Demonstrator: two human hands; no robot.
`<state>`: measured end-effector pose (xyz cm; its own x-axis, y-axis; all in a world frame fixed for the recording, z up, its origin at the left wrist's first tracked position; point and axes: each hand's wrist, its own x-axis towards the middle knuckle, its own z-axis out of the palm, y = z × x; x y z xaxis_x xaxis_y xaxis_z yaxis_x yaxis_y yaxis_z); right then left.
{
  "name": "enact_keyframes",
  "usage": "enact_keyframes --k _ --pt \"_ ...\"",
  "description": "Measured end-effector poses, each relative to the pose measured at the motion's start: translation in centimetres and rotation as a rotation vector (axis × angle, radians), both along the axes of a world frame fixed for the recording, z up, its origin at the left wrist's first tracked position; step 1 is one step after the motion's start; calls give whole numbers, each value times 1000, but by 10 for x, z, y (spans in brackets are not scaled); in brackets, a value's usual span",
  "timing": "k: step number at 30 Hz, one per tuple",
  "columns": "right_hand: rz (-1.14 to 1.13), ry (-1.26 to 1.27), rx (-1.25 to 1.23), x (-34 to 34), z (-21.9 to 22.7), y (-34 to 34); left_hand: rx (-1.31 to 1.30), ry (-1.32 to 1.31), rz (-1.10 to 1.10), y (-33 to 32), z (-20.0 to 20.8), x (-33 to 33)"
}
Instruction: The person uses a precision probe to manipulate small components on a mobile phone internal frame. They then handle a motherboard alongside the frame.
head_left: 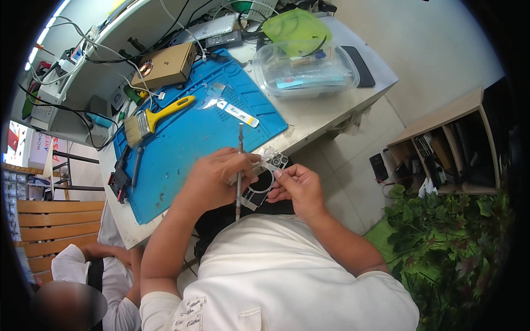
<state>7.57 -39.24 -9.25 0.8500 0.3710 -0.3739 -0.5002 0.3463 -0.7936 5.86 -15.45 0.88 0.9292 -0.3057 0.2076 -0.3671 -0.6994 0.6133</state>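
Just past the table's near edge, over my lap, I hold a phone part (253, 199) with camera openings at its top and a round ring in its middle. My right hand (302, 190) pinches its right edge between thumb and fingers. In my left hand (218, 176) a slim metal rod-like tool (239, 194) stands nearly upright, gripped by curled fingers. That hand is close against the part's left side; whether its fingertips touch the part is hidden. The tool's exact kind cannot be made out.
A blue repair mat (171, 182) covers the table, bearing a yellow-handled brush (157, 117), a screwdriver (137, 166) and a small white strip (242, 115). Beyond are a cardboard box (165, 65) and clear plastic container (306, 71). Another person (113, 276) sits at the lower left.
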Motion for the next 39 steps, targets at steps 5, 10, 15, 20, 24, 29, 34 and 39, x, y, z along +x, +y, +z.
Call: enact_keyframes --k 5,10,15,20,24,29,34,39 --pt "-8 64 78 -5 5 5 136 -121 -122 -10 -13 6" --pt "-5 91 125 -10 9 11 271 -4 -62 -18 -8 3" --pt "11 95 144 -11 6 12 -19 55 -110 3 0 21" --pt "-59 111 136 -14 4 19 -82 -71 56 28 13 -2" --pt "-45 94 118 -16 4 22 60 -59 -2 19 9 -33" --pt "-65 83 117 -21 3 24 198 -114 -4 13 -9 -45" --pt "82 -201 -264 -30 14 -10 244 -50 34 14 -11 -46" --pt "70 -1477 -895 4 40 -21 227 -76 -7 17 -12 -45"
